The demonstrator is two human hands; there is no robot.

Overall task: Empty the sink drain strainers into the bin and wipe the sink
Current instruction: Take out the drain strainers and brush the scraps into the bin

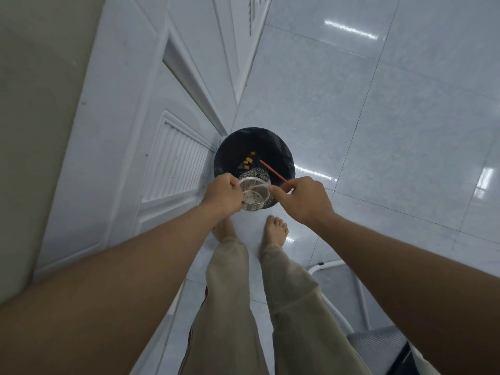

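Note:
A black-lined round bin (281, 152) stands on the floor below me, with several small orange scraps (248, 161) lying inside. My left hand (223, 194) grips a perforated metal sink strainer (254, 194) by its rim, held over the near edge of the bin with its open side towards me. My right hand (304, 198) pinches a thin red stick (273, 171) that points into the bin, its forefinger reaching to the strainer's rim. A wire-mesh piece (255, 174) shows just behind the strainer.
A white panelled door (151, 131) with a louvred vent stands at the left, close to the bin. Glossy white floor tiles (378, 131) spread to the right. My bare feet (276, 230) stand just before the bin. A white metal frame (359, 293) is at lower right.

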